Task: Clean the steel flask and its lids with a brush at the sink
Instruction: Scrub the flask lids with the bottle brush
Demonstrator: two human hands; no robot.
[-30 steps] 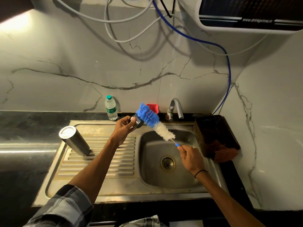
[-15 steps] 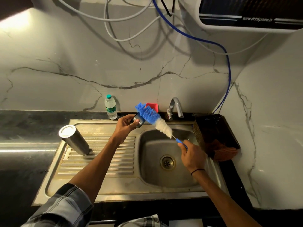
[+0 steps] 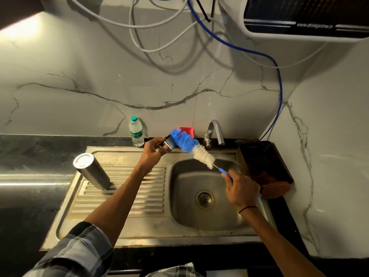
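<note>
My left hand (image 3: pixel 153 150) grips a small steel lid (image 3: pixel 169 145) above the sink's back edge. A bottle brush (image 3: pixel 191 147) with blue and white bristles lies against the lid, its blue part touching it. My right hand (image 3: pixel 242 188) holds the brush's blue handle over the basin (image 3: pixel 187 212). The steel flask (image 3: pixel 92 171) stands tilted in view on the left of the ribbed drainboard (image 3: pixel 123 196), apart from both hands.
A tap (image 3: pixel 214 132) rises behind the basin, with a red object (image 3: pixel 187 131) beside it. A plastic water bottle (image 3: pixel 136 134) stands on the back ledge. A dark basket (image 3: pixel 263 164) with an orange scrubber (image 3: pixel 274 189) sits right of the sink. Cables hang overhead.
The brush has slid up and to the left along the lid, and my right hand has moved with it, closer to the basket. The left hand stays in place.
</note>
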